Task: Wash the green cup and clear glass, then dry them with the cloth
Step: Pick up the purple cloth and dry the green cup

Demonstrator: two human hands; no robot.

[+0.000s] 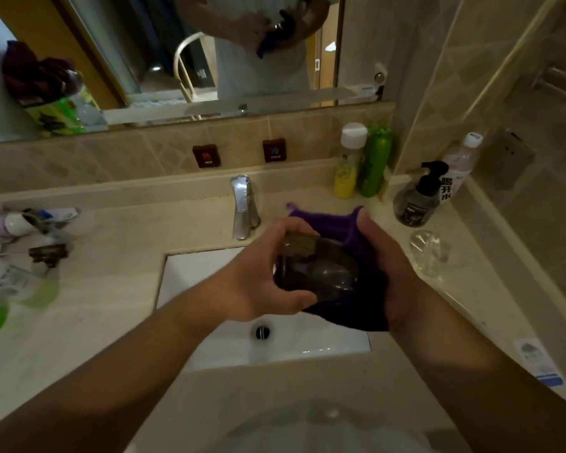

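Observation:
Above the sink, my left hand (pixel 258 276) grips a clear glass (pixel 317 273) lying on its side, fingers over its rim and thumb under it. The glass looks dark against the purple cloth (pixel 334 223) wrapped around its far side. My right hand (pixel 386 269) holds that cloth against the glass from the right. A pale green cup-like shape (pixel 41 289) sits blurred on the counter at the far left.
A white sink basin (pixel 209 266) with its drain (pixel 262 331) lies below my hands, the chrome tap (pixel 244 207) behind them. Another clear glass item (pixel 428 253) stands on the right counter near a pump bottle (pixel 415 197). Bottles (pixel 363 161) fill the back corner and toiletries clutter the left counter.

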